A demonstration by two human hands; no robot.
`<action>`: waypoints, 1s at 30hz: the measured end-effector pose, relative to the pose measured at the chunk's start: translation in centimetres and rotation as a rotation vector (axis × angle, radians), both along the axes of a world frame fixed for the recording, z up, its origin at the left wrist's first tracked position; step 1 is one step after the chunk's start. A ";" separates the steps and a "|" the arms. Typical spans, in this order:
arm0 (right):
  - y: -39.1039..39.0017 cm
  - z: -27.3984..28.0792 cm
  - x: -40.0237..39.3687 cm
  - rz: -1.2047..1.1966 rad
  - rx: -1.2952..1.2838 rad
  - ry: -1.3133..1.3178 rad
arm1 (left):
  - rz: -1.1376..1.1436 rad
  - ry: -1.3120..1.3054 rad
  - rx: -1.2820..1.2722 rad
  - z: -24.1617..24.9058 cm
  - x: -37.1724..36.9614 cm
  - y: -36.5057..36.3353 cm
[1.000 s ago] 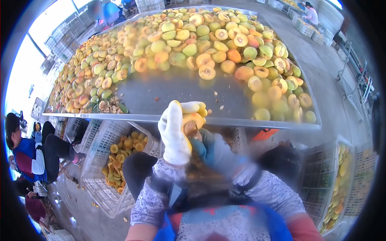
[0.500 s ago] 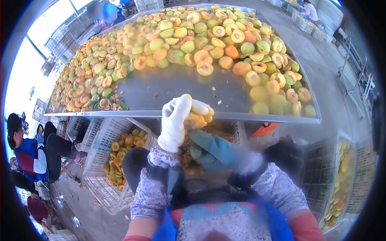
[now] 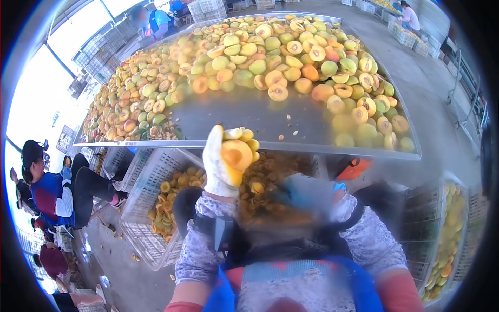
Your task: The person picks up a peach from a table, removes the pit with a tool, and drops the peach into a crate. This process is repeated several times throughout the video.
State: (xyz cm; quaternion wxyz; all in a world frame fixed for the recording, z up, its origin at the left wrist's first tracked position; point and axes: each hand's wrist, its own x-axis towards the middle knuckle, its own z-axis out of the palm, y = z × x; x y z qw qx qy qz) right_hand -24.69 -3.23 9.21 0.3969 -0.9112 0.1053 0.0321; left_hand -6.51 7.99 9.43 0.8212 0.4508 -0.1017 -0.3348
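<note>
My left hand, in a white glove with yellow palm coating, holds a peach half above the table's front edge. Its orange cut face is turned toward me, with the fingers curled behind and around it. Lower and to the right is my right hand in a blue-green glove. Motion smears its fingers, so whether it holds anything does not show. Below both hands is a container of peach halves, partly hidden by my arms and blur.
The metal table bears a large heap of peaches, many halved, and a few loose pits. A white crate of halves stands at left, another crate at right. A person sits at far left; others are farther back.
My left hand has turned and now shows the peach half's cut face. My right hand has come away from it, down and to the right. The whole view has shifted slightly.
</note>
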 end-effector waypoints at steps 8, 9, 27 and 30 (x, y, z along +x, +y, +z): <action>-0.8 -1.7 0.0 -0.214 -0.092 -0.237 | 0.339 -0.524 0.190 4.6 6.1 9.9; -0.9 -1.0 -0.2 -0.282 -0.074 -0.209 | 0.335 -0.773 0.378 5.1 8.4 12.5; -5.1 -1.9 -0.4 -0.309 -0.121 -0.260 | -0.260 -1.654 0.943 -2.0 6.3 -20.5; -5.1 -1.6 0.1 -0.445 -0.123 -0.473 | -0.458 -1.391 0.756 0.7 5.3 -17.3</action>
